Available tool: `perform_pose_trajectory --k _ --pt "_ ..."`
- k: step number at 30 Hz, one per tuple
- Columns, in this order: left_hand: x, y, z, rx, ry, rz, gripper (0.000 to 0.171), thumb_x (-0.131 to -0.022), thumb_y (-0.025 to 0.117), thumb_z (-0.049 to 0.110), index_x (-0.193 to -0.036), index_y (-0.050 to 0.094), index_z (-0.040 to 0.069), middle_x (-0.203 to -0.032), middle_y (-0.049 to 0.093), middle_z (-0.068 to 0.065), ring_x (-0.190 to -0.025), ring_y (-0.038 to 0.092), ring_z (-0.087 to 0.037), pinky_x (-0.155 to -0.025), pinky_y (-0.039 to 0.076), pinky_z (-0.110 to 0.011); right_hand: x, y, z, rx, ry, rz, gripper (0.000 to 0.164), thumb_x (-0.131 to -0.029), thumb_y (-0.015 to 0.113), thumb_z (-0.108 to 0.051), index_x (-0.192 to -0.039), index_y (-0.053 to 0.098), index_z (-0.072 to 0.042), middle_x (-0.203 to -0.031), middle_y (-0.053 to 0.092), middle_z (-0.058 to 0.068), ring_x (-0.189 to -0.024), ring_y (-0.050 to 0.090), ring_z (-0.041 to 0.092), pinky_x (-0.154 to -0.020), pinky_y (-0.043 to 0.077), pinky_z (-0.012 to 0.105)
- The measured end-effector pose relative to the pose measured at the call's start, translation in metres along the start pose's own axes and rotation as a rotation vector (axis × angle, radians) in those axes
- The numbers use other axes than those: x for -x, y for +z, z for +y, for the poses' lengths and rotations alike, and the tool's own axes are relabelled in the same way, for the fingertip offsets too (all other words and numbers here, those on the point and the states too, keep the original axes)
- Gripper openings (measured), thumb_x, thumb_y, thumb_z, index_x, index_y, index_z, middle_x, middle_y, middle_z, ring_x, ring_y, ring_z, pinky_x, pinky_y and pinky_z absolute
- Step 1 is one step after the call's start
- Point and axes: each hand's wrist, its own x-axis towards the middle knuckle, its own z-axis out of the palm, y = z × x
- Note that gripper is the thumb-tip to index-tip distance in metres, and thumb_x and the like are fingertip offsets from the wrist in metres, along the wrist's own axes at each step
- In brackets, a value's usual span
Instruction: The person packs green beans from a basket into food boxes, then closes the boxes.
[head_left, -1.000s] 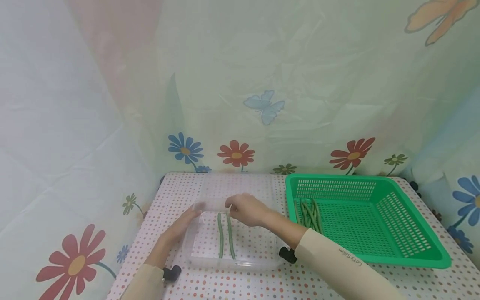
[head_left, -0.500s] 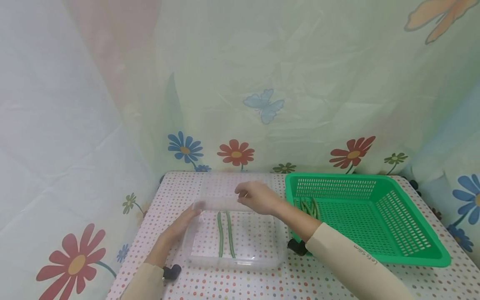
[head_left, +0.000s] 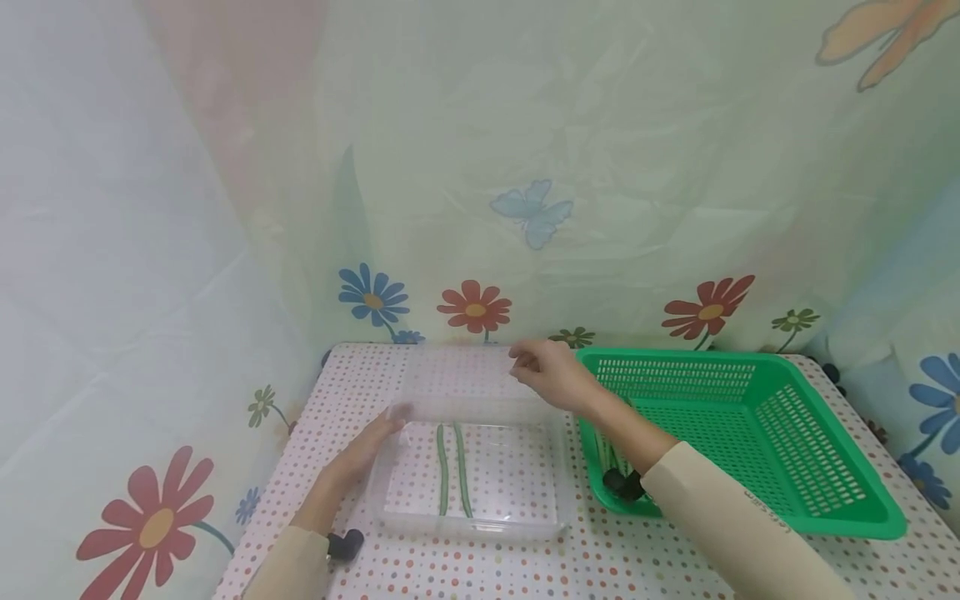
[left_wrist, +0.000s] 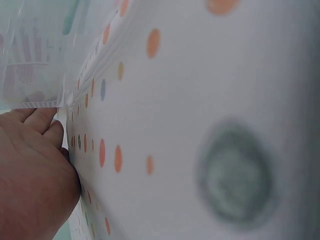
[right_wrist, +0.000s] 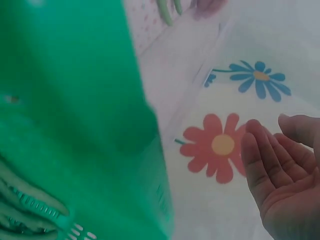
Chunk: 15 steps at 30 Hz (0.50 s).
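A clear plastic box [head_left: 517, 525] with its lid [head_left: 461, 371] folded back lies on the dotted tabletop. Two green beans [head_left: 442, 471] lie side by side inside it. My left hand [head_left: 371, 442] touches the box's back left corner; in the left wrist view its fingers [left_wrist: 42, 120] reach the clear wall, their tips partly hidden. Raised between the box and the green basket [head_left: 847, 523], my right hand [head_left: 555, 375] holds nothing. Its fingers are loosely bent in the right wrist view. More green beans [right_wrist: 30, 200] lie in the basket's left end, partly covered by my right forearm.
The basket stands right of the box, its left wall close to the box's side. A flowered plastic curtain [head_left: 420, 208] rises behind the table [head_left: 360, 367] and along both sides. Dark wrist camera mounts [head_left: 345, 546] sit on both wrists.
My right hand has risen from over the two beans in the box and moved right toward the basket. The left hand stays at the box's corner. Both beans keep their places.
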Motion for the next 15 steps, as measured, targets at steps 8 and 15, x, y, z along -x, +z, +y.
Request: perform_pose_trajectory --k 8,15 --pt "0.001 0.001 0.002 -0.013 0.005 0.002 0.058 -0.11 0.04 0.044 -0.165 0.031 0.028 -0.177 0.012 -0.003 -0.163 0.0 -0.035 -0.128 -0.002 -0.066 0.002 -0.017 0.016 -0.01 0.02 0.052 0.026 -0.102 0.066 -0.016 -0.124 0.07 -0.003 -0.112 0.077 0.013 -0.101 0.073 0.028 -0.086 0.064 0.045" --pt "0.001 0.002 0.003 -0.017 -0.004 0.011 0.058 -0.11 0.041 0.045 -0.165 0.032 0.029 -0.176 0.012 -0.003 -0.163 0.001 -0.035 -0.128 -0.002 -0.067 0.003 -0.033 0.037 -0.05 0.052 0.091 0.026 -0.104 0.064 -0.02 -0.121 0.07 -0.002 -0.109 0.074 0.016 -0.095 0.069 0.028 -0.078 0.061 0.043"
